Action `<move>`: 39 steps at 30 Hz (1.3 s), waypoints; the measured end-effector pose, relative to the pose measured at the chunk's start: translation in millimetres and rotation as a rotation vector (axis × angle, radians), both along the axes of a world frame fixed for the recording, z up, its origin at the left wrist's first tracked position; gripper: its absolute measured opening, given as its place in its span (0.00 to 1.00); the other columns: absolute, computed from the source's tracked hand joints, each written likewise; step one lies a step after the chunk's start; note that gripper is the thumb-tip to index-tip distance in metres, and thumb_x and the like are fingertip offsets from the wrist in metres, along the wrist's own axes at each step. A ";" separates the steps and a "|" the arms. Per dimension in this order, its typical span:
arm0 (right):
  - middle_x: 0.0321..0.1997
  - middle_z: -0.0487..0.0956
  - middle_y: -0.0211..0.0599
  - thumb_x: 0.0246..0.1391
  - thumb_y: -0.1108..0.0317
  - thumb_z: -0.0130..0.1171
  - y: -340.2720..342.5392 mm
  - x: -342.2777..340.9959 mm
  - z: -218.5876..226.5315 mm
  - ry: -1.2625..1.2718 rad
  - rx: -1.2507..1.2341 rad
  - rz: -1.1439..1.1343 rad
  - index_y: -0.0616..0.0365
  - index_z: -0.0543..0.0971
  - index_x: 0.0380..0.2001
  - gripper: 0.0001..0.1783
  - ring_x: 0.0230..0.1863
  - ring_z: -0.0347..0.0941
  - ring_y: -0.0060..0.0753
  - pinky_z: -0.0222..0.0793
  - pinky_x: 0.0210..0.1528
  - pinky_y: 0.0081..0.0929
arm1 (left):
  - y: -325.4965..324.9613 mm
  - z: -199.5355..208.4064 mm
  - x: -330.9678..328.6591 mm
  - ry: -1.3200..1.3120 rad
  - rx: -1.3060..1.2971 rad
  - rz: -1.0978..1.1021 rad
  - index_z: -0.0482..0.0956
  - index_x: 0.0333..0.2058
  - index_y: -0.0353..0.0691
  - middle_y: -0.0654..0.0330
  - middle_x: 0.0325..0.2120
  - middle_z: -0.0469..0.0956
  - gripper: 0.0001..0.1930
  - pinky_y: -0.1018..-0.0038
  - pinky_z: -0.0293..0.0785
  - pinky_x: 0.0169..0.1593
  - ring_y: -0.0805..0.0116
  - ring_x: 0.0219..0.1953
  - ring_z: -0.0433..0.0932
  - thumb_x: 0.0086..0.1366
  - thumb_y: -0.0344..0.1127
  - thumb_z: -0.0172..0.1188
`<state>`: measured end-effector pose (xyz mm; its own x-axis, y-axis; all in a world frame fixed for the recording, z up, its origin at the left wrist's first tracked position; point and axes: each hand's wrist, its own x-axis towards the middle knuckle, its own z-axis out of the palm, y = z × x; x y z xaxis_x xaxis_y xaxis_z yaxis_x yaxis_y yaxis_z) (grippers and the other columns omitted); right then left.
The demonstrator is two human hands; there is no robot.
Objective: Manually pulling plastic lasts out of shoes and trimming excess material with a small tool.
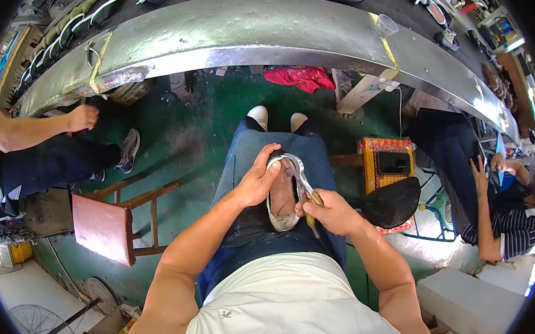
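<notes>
A shoe [281, 198] with a brown underside, pale edges and a dark toe lies across my lap, toe pointing away from me. My left hand [258, 184] is closed around its toe end, thumb pressing on the edge. In my right hand [334, 213] is a pair of pincers [304, 180] with a curved metal head and yellowish handles. The pincers' head reaches the right side of the toe, close to my left thumb. Whether the jaws grip the shoe's material, I cannot tell.
A metal-edged workbench [208, 34] with shoes on top runs across the far side. To the left are a wooden stool [102, 227] and a co-worker's arm [41, 128]. A phone [393, 162] lies on an orange stand at right, near another seated person [506, 212].
</notes>
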<state>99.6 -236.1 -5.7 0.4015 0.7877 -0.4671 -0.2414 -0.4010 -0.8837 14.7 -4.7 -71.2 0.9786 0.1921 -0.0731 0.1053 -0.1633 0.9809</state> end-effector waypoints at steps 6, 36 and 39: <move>0.24 0.79 0.38 0.67 0.63 0.54 14.9 26.3 2.8 -0.188 -0.278 0.125 0.63 0.73 0.33 0.13 0.24 0.77 0.34 0.75 0.33 0.33 | 3.4 -9.9 17.4 0.068 -0.097 0.048 0.66 0.65 0.43 0.60 0.53 0.74 0.21 0.70 0.64 0.64 0.70 0.57 0.70 0.78 0.42 0.50; 0.52 0.81 0.47 0.68 0.62 0.53 9.4 -24.3 -6.1 -0.551 0.404 -0.191 0.62 0.68 0.51 0.16 0.51 0.80 0.48 0.74 0.55 0.37 | -60.2 50.8 -67.4 -0.465 0.415 -0.145 0.41 0.71 0.26 0.19 0.68 0.46 0.48 0.49 0.62 0.69 0.24 0.69 0.57 0.56 0.16 0.60; 0.51 0.81 0.48 0.67 0.64 0.54 15.5 -24.2 -8.8 -0.566 0.392 -0.212 0.62 0.68 0.50 0.15 0.49 0.80 0.48 0.74 0.54 0.37 | -60.3 51.7 -66.2 -0.445 0.417 -0.148 0.39 0.71 0.26 0.21 0.68 0.45 0.48 0.51 0.62 0.69 0.25 0.69 0.56 0.57 0.16 0.60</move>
